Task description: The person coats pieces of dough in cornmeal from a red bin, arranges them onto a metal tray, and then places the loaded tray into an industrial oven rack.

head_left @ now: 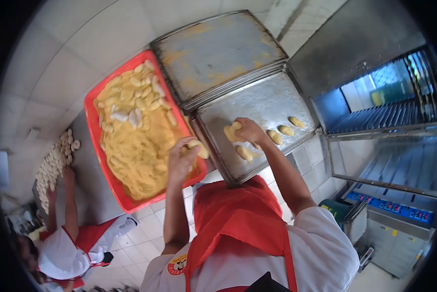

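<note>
My left hand [178, 160] holds pale, crumb-coated dough [198, 149] near the right edge of a red plastic tub [118, 202] filled with yellow crumbs and pale oblong pieces [155, 87]. My right hand [249, 130] grips a yellowish dough piece [232, 131] over a metal baking tray [218, 112]. Several coated oblong pieces [286, 130] lie on that tray, below and to the right of my right hand.
Stacked worn trays [213, 53] sit behind. On the right stand an open metal cabinet with racks [384, 109], a blue control panel [394, 207] and a green container [333, 209]. At left, a co-worker [67, 258] handles many pale pieces [57, 160] on a metal table [87, 180].
</note>
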Demonstrator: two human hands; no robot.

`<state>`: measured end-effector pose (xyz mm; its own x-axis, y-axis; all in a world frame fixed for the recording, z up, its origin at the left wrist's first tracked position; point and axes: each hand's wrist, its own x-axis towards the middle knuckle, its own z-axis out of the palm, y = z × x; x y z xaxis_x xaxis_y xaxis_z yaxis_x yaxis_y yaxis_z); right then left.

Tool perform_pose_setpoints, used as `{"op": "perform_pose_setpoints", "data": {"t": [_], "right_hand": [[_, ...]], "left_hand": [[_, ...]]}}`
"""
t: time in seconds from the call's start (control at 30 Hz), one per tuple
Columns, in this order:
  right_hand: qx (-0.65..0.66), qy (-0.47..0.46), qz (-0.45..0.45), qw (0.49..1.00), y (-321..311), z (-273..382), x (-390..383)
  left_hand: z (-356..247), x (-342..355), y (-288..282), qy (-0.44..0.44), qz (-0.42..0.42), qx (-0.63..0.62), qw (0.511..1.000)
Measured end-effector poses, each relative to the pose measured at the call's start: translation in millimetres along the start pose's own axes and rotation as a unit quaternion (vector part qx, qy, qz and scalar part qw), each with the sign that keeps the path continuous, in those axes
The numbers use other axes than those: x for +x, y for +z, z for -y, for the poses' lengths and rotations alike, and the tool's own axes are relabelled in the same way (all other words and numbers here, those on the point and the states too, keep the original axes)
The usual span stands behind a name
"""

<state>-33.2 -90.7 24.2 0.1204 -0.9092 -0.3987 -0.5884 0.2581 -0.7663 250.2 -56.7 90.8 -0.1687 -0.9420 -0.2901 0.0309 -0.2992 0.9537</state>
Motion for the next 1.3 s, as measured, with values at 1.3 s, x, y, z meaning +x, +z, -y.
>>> {"op": "perform_pose_setpoints", "data": {"t": [1.3], "right_hand": [[-0.022,-0.017,-0.272,0.962,-175,-189,8]], "left_hand": [[71,139,262,0.113,0.15,0.563,0.805]]}}
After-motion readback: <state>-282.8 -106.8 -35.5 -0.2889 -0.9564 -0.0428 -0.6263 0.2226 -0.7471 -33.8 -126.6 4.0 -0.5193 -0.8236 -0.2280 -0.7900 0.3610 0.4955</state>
